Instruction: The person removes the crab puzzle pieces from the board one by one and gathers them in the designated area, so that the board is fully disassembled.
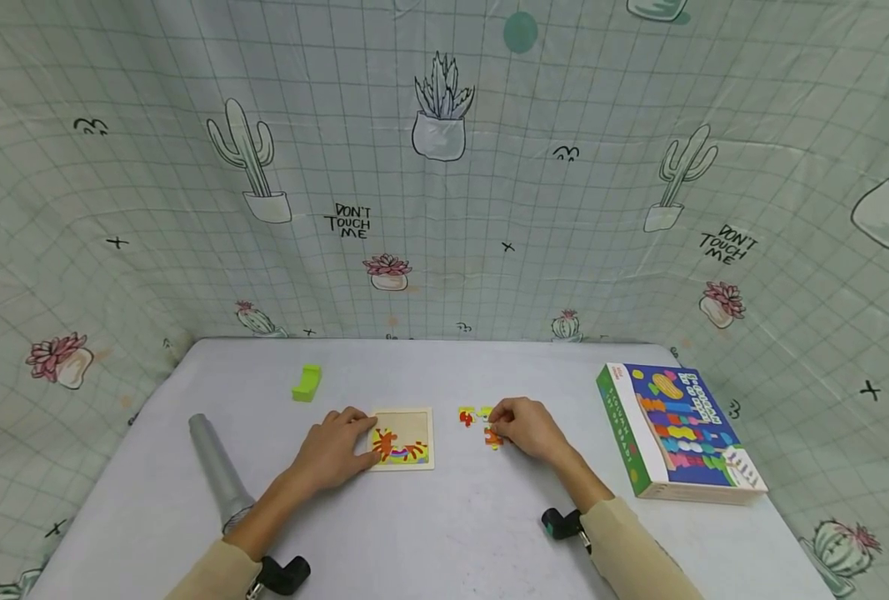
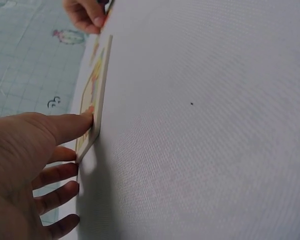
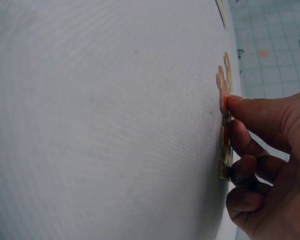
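A square wooden puzzle board (image 1: 402,417) lies on the table, with orange, yellow and purple picture pieces filling its lower part. My left hand (image 1: 333,450) rests at its left edge, the thumb pressing on the board and the other fingers spread loosely. Right of the board lie several colourful jigsaw pieces (image 1: 466,417). Over them is my right hand (image 1: 528,427), its fingers curled and its thumb (image 3: 250,107) against an orange puzzle piece (image 3: 224,97). In the head view the hand covers part of these pieces.
A blue and green game box (image 1: 684,429) lies at the right of the white table (image 1: 444,533). At the back left stands a lime-green block (image 1: 307,383). A grey tube-like object (image 1: 219,467) lies near the left forearm. Behind hangs a cactus-print cloth (image 1: 444,217).
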Demonstrator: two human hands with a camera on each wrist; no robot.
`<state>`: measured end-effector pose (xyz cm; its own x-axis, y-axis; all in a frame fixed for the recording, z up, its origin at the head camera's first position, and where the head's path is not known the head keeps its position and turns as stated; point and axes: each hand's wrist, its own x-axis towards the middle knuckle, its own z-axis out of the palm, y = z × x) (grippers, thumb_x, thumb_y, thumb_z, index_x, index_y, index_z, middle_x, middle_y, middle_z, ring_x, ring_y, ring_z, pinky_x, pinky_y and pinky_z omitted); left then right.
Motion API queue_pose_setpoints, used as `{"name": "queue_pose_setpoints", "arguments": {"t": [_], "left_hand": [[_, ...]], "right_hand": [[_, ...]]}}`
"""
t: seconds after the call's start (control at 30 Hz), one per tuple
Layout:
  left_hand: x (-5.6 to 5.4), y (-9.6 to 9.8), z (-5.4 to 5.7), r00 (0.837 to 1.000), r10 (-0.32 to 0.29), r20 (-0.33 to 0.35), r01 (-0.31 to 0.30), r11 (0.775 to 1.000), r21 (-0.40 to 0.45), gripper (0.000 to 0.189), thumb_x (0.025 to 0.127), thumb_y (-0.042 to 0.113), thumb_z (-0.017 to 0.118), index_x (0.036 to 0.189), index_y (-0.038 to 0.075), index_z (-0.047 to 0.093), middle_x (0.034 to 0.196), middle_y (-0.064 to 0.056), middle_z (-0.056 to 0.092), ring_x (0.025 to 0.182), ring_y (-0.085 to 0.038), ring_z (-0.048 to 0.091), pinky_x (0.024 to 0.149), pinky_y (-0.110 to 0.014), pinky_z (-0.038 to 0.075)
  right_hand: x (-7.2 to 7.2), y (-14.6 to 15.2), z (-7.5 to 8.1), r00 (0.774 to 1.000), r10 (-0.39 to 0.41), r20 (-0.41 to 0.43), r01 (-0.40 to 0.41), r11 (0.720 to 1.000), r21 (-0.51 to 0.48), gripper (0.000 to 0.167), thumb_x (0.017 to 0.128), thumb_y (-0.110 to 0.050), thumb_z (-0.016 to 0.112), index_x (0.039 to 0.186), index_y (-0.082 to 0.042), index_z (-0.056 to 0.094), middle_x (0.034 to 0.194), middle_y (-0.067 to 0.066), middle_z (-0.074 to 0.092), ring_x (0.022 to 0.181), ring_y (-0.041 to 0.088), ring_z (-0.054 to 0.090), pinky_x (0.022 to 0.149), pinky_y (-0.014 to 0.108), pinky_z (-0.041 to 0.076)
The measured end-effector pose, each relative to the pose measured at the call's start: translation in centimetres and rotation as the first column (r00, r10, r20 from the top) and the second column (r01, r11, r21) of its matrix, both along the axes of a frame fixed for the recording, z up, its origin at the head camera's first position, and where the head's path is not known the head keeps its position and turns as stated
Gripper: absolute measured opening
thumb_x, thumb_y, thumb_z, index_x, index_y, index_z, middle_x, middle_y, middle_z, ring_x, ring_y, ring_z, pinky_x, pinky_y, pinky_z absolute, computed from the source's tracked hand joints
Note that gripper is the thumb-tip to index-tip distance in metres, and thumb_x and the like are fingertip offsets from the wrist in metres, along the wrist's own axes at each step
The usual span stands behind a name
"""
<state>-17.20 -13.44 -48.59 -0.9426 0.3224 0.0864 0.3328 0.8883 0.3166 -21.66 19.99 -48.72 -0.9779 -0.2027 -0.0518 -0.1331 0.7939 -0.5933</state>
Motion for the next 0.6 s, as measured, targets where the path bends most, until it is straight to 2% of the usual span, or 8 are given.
{"name": "queue_pose_setpoints", "arguments": {"t": [0.2,0.43,0.6], "left_hand": [[0.1,-0.2,0.0,1.000,-0.010,0.005,0.010,1.000,0.005,0.061,0.081,0.037,0.083,0.131,0.006,0.067,0.127,-0.010,0.062,0.112,-0.033,0.057,0.082,-0.049,0.048],[0.1,-0.3,0.2,1.000,-0.021,0.000,0.021,1.000,-0.006,0.064,0.080,0.039,0.083,0.132,0.006,0.066,0.127,-0.010,0.062,0.113,-0.033,0.057,0.082,-0.050,0.049],[0.1,-0.3,0.2,1.000,-0.024,-0.003,0.024,1.000,-0.007,0.064,0.080,0.039,0.083,0.132,0.006,0.066,0.128,-0.010,0.062,0.113,-0.033,0.057,0.082,-0.051,0.049]], "right_hand": [[0.0,0.0,0.0,1.000,-0.004,0.003,0.004,1.000,-0.008,0.004,0.089,-0.013,0.076,0.092,-0.013,0.074,0.075,-0.006,0.062,0.068,0.011,0.054,0.064,0.029,0.044],[0.0,-0.5,0.4,1.000,-0.005,-0.001,0.005,0.999,-0.043,0.011,0.089,-0.021,0.077,0.092,-0.011,0.074,0.075,-0.006,0.064,0.065,0.010,0.056,0.061,0.027,0.045],[0.2,-2.1,0.8,0.999,0.033,0.018,-0.031,0.995,-0.096,0.004,0.090,-0.014,0.074,0.094,-0.012,0.074,0.077,-0.005,0.065,0.065,0.010,0.059,0.059,0.027,0.048]]}}
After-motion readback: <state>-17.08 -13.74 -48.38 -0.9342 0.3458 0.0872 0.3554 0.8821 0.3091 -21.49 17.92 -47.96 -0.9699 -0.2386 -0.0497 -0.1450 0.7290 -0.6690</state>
